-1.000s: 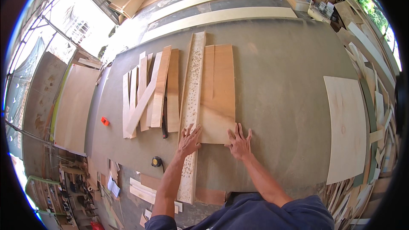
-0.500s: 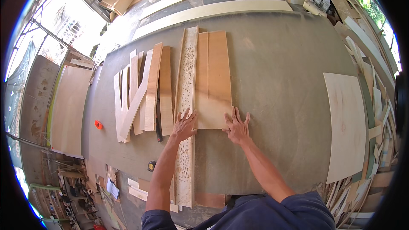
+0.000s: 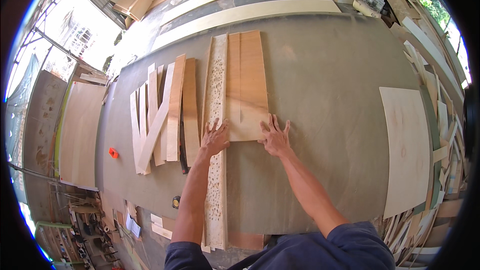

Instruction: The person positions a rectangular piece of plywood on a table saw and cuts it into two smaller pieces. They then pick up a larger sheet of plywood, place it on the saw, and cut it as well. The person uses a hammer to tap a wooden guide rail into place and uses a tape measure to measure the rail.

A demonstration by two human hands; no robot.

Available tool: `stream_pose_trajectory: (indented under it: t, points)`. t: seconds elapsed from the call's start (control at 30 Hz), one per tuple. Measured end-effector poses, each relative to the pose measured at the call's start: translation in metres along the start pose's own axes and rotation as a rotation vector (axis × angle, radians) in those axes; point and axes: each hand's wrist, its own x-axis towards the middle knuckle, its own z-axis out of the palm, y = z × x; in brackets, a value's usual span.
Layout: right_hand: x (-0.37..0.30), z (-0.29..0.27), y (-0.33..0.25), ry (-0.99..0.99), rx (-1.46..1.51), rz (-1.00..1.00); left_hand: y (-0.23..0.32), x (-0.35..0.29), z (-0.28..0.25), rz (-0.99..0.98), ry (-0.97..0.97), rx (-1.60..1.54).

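Observation:
A brown plywood panel (image 3: 250, 85) lies flat on the big worktable, its left edge along a long pale strip with a speckled, pitted face (image 3: 216, 80). My left hand (image 3: 215, 138) rests with fingers spread on the strip, its thumb side at the panel's near left corner. At the near right corner of the panel is my right hand (image 3: 275, 136), fingers apart, some touching the panel's edge and the others on the tabletop. Neither hand grips anything. A narrow loose piece or seam line (image 3: 240, 80) runs lengthwise down the panel.
Left of the strip lie several loose wood strips (image 3: 158, 120), a dark-handled tool (image 3: 184, 162) partly under them. A tape measure (image 3: 176, 201) and a small orange object (image 3: 113, 153) sit on the table (image 3: 325, 95). A pale plywood sheet (image 3: 407, 145) lies at the right edge.
The panel has slid away from me along the speckled strip, and both hands have moved forward with it. The whole view has shifted slightly.

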Motion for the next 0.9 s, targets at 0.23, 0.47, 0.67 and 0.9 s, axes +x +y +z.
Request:
stream_pose_trajectory:
  t: [0.23, 0.47, 0.67, 0.9]
  points:
    - [0.022, -0.004, 0.005, 0.000, -0.022, 0.023, -0.006, 0.020, -0.001, 0.000, 0.046, 0.014]
    - [0.055, -0.011, 0.013, 0.010, -0.013, 0.028, -0.017, 0.054, -0.010, -0.022, 0.030, 0.004]
    - [0.067, -0.016, 0.023, 0.042, -0.026, 0.019, -0.026, 0.074, -0.017, -0.043, 0.032, -0.065]
    - [0.095, -0.021, 0.101, 0.319, -0.010, 0.145, -0.050, 0.129, -0.033, -0.046, 0.021, -0.063]
